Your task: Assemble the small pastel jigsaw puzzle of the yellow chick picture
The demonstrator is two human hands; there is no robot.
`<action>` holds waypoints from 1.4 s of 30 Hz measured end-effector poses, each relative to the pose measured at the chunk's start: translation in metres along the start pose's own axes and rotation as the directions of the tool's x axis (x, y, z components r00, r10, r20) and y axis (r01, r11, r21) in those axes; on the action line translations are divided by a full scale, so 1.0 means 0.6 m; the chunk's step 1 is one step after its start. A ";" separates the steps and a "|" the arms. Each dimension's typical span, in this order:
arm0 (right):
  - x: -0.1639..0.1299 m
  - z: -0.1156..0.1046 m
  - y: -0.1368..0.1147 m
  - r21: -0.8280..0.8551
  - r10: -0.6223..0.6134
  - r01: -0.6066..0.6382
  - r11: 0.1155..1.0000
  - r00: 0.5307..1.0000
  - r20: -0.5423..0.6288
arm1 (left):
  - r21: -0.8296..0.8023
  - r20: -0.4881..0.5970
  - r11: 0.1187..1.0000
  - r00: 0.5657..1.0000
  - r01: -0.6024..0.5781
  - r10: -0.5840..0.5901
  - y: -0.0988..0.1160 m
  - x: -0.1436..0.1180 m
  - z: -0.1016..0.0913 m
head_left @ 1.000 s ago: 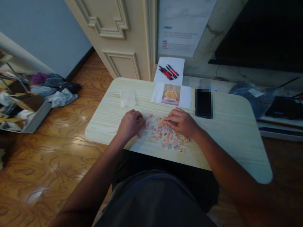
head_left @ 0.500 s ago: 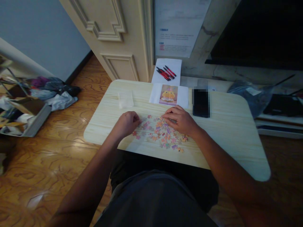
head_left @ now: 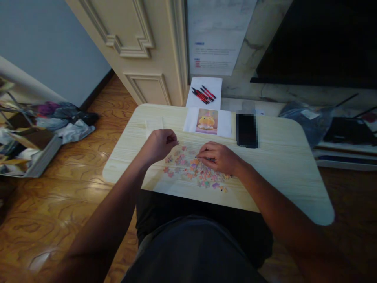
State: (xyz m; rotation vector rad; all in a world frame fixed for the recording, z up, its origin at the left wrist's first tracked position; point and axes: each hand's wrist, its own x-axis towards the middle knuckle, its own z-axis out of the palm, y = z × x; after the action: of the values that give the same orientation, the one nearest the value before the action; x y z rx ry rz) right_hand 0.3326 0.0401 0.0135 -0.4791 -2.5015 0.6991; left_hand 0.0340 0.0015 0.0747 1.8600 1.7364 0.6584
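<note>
We see loose puzzle pieces (head_left: 191, 173) scattered mid-table (head_left: 279, 173). The left hand (head_left: 159, 144) is raised just over them, fingers curled, perhaps pinching a piece; we cannot tell. The right hand (head_left: 218, 158) rests fingers-down on the pile. Behind lie a reference picture (head_left: 207, 121), a phone (head_left: 246, 130) and pens (head_left: 203, 94).

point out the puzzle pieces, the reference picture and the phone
puzzle pieces (head_left: 188, 173), head view, middle of the loose pastel pile between the hands
reference picture (head_left: 207, 121), head view, centre of the printed yellow figure
phone (head_left: 246, 130), head view, middle of its dark face
</note>
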 end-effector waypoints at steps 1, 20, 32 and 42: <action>-0.001 -0.002 0.002 0.014 0.007 -0.006 1.000 1.000 -0.028 | -0.035 0.020 0.999 1.000 -0.022 0.023 0.010 0.012 0.009; -0.012 -0.015 0.036 -0.100 0.135 -0.153 0.983 0.976 -0.169 | -0.165 0.185 0.968 0.958 -0.188 0.217 0.019 0.118 0.130; -0.001 -0.011 0.029 -0.247 0.169 -0.193 0.950 0.979 -0.115 | -0.157 0.299 0.956 0.911 -0.247 0.284 -0.065 0.102 0.027; -0.011 -0.017 0.039 -0.190 0.186 -0.221 0.956 0.964 -0.188 | -0.292 0.453 0.938 0.837 -0.187 0.308 -0.090 0.087 0.010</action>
State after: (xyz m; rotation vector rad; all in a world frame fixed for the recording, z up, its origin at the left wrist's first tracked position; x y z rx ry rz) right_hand 0.3485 0.0601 0.0056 -0.8479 -2.3966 0.4477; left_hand 0.0006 0.0565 0.0349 1.8899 1.0499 0.4073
